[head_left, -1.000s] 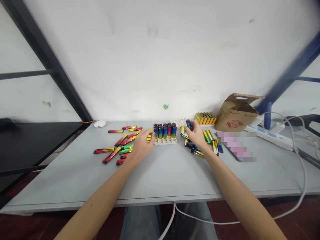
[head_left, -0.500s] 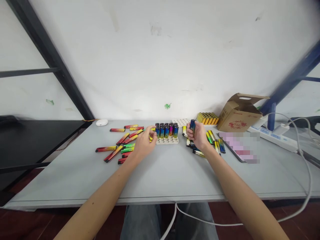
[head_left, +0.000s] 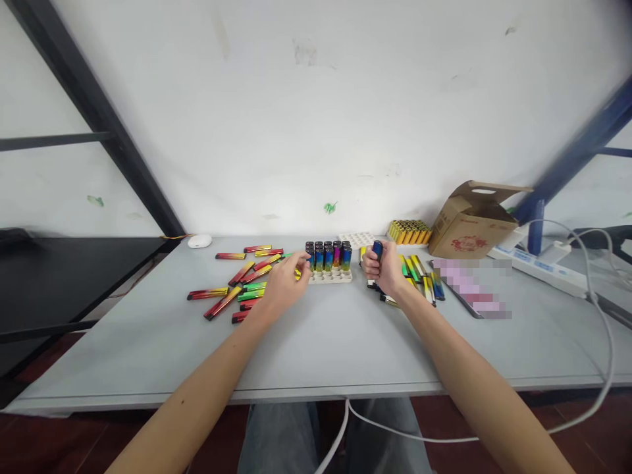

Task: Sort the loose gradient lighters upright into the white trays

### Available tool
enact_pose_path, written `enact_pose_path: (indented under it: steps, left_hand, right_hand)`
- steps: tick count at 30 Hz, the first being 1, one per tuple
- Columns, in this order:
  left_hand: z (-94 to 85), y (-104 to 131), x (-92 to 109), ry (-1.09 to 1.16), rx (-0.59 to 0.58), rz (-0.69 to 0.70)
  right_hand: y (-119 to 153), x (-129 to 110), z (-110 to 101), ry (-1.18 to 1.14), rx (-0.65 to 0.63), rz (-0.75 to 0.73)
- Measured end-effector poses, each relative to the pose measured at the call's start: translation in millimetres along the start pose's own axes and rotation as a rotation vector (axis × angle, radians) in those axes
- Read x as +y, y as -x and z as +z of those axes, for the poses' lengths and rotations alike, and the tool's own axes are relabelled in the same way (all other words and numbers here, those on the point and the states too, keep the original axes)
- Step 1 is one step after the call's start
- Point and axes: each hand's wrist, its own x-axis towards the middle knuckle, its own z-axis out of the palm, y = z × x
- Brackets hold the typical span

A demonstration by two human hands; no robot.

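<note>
A white tray (head_left: 330, 276) with holes stands mid-table, with several dark-topped blue lighters (head_left: 319, 258) and a purple one (head_left: 337, 254) upright in its back rows. My left hand (head_left: 288, 280) is at the tray's left end, its fingers pinched by the nearest blue lighter; whether they grip anything is too small to tell. To the right of the tray, my right hand (head_left: 386, 268) is wrapped round an upright blue lighter (head_left: 378, 249), above a pile of loose yellow, green and blue lighters (head_left: 437, 287).
Red, yellow and green lighters (head_left: 223, 303) lie scattered at left. Behind are a white earphone case (head_left: 200, 241), an empty holed tray (head_left: 356, 240), a tray of yellow lighters (head_left: 409, 232) and an open cardboard box (head_left: 469, 227). A phone (head_left: 469, 288) and power strip (head_left: 553, 271) lie right.
My right hand has shifted slightly left and its fingers have closed further round the blue lighter. My left hand stays almost where it was.
</note>
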Motion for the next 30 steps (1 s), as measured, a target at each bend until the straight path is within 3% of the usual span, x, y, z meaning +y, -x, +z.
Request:
enact_pose_path:
  steps: [19, 26, 30]
  left_hand:
    - [-2.2, 0.0, 1.9, 0.027, -0.034, -0.003]
    - [-1.8, 0.0, 2.4, 0.01, -0.061, 0.002]
    - [-2.5, -0.3, 3.1, -0.002, -0.062, -0.01]
  right_hand:
    - [0.2, 4.6, 4.5, -0.003, -0.003, -0.011]
    - [4.6, 0.7, 4.7, -0.044, -0.058, -0.024]
    - [0.0, 5.9, 0.4, 0.069, -0.028, -0.152]
